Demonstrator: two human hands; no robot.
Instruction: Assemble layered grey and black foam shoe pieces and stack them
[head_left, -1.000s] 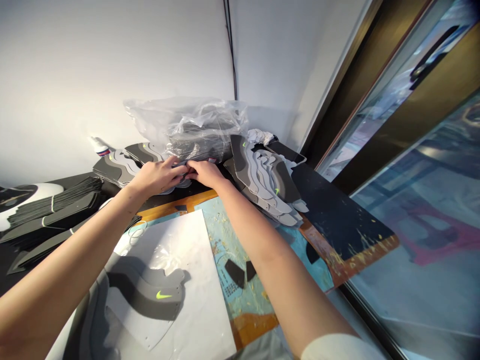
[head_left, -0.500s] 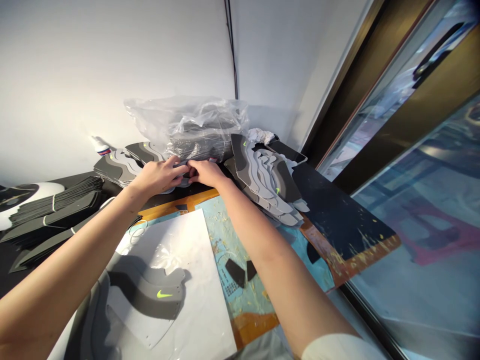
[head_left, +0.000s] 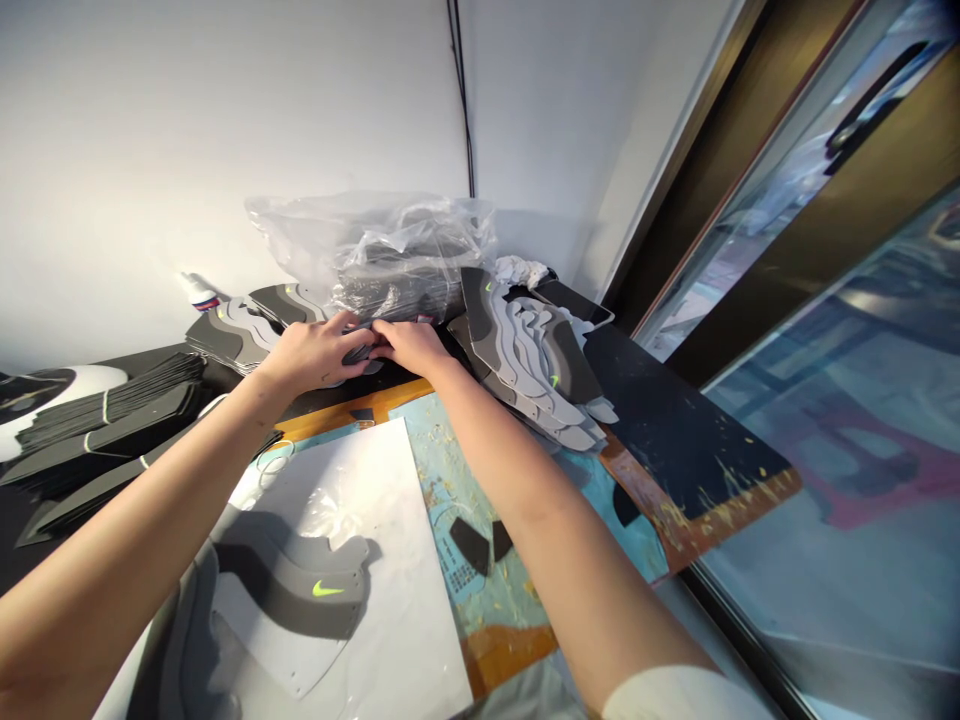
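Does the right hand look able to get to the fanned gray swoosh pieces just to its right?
Probably yes: the right hand sits right beside the fanned gray swoosh pieces, with nothing standing between them, though it's busy at the moment with the left hand at a small dark piece.

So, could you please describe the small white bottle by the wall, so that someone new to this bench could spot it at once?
Against the back wall, find the clear plastic bag. To its left, behind the stack of grey cutouts, lies the bottle. It is small, white and tilted, with a dark band at one end and its nozzle pointing left, and it is the only bottle in view.
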